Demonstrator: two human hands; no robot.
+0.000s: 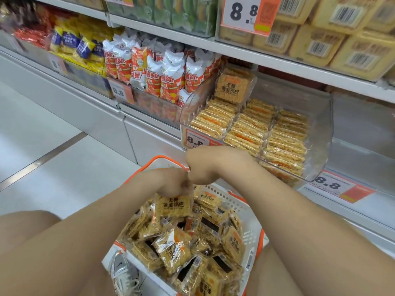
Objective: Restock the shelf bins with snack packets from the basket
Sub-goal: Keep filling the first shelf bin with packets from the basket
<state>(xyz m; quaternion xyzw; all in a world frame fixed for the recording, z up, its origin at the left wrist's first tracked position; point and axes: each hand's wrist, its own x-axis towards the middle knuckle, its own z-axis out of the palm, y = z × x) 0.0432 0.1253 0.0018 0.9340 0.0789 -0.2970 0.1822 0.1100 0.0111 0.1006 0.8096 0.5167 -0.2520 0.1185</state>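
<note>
Both hands down over the basket!

Our left hand [171, 182] pinches a snack packet [174, 205] above the basket [249, 212]; our right hand [205, 165] is curled beside it, contents hidden. The clear shelf bin [318, 133] sits just beyond, part filled.

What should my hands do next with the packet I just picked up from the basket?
Probably lift the packet held by your left hand up and right into the clear bin. It matches the packets stacked there, and the bin's right side looks bare. Your right hand is close beside it.
</note>
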